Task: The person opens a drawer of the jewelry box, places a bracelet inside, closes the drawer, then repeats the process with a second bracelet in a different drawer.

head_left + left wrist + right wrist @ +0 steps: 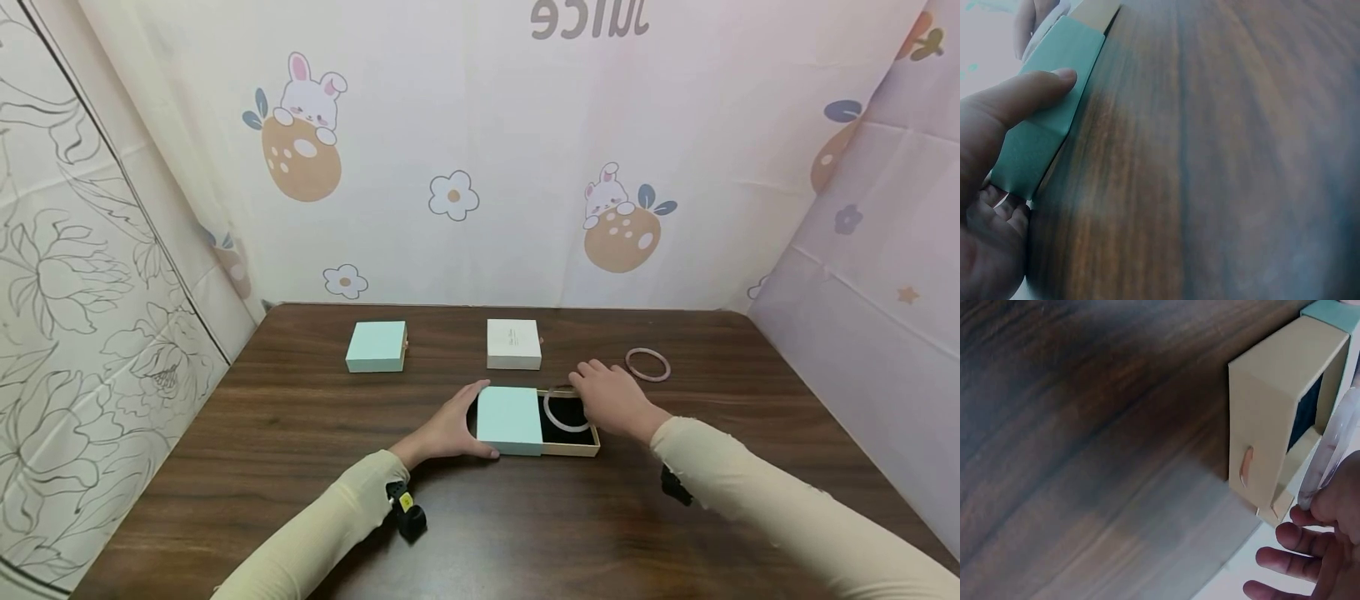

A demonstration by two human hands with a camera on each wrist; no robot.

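A mint-green box (510, 417) lies on the table with its cream, black-lined drawer (572, 450) pulled out to the right. Gripping the left end of the sleeve is my left hand (450, 427), thumb along the front side and fingers behind. In the left wrist view the thumb (1054, 87) presses on the green side. My right hand (611, 398) pinches a pale translucent bangle (1329, 447) between thumb and index finger, tilted over the drawer. The other fingers of that hand spread apart. A small tan pull tab (1246, 465) sticks out from the drawer's end.
Behind, a closed mint box (377, 344) stands at the left and a white box (513, 343) in the middle. A second, pinkish bangle (648, 379) lies flat beyond my right hand. The dark wooden table (300, 467) meets a printed curtain (510, 250) at the back.
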